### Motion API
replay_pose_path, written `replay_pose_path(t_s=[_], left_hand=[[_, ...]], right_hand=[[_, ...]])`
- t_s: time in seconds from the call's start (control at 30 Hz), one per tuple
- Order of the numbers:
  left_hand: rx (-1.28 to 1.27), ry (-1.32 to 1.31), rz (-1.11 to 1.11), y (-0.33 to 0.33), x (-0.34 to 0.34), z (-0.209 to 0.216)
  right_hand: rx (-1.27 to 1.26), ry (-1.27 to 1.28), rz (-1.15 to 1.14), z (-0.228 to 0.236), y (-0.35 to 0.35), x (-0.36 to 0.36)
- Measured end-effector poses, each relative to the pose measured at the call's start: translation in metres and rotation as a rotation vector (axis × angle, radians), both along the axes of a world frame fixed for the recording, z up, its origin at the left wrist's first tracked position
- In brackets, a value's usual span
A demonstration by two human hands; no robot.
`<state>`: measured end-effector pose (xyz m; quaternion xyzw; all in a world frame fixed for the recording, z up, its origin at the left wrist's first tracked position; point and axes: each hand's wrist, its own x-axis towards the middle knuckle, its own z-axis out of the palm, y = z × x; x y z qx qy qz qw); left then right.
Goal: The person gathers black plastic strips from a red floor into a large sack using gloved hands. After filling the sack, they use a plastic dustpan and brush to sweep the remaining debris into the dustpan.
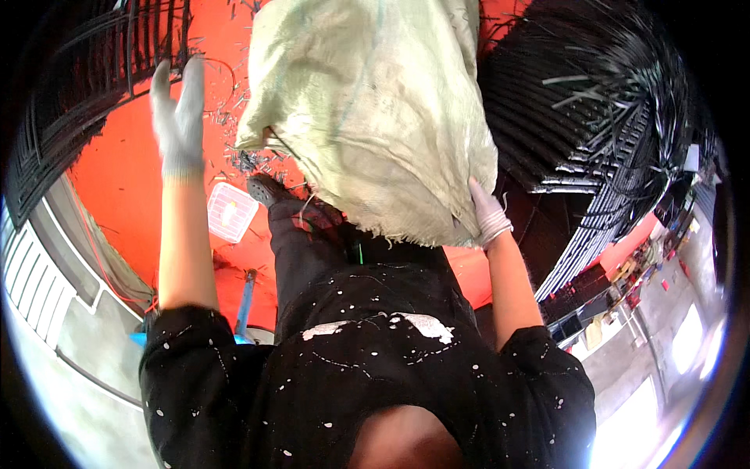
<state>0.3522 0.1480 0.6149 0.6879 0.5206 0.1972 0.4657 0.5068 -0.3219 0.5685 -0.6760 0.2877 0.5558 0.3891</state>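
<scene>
A large pale yellow-green woven sack (375, 102) with a frayed lower edge spreads in front of me, over my legs. My right hand (487, 213), in a whitish glove, grips the sack's lower right corner; part of its fingers is hidden by the cloth. Raised to the left of the sack is my left hand (180, 117), in a pale grey glove. Its fingers point away from me, with a gap between them, and nothing is in it. The sack and this hand are apart.
Scattered dark scraps (248, 160) lie on the red floor (125, 184), near a small white plastic basket (232, 213). A dark slatted stack (101, 55) stands at the left. Piled black strips (594, 133) with loose ends crowd the right. A blue post (246, 301) rises near my left arm.
</scene>
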Motion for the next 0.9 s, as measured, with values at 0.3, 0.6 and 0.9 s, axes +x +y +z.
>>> replay_pose_path(t_s=[0.3, 0.6, 0.9], left_hand=[[-0.71, 0.046, 0.027, 0.039, 0.034, -0.263], [-0.759, -0.102, 0.096, -0.052, 0.075, -0.253], [-1.5, -0.883, 0.402, -0.127, 0.045, -0.113]], right_hand=[[0.116, 0.191, 0.427, -0.004, -0.021, -0.033], [0.192, 0.158, -0.542, -0.021, -0.024, -0.034], [-0.173, -0.326, 0.578, 0.106, 0.019, -0.013]])
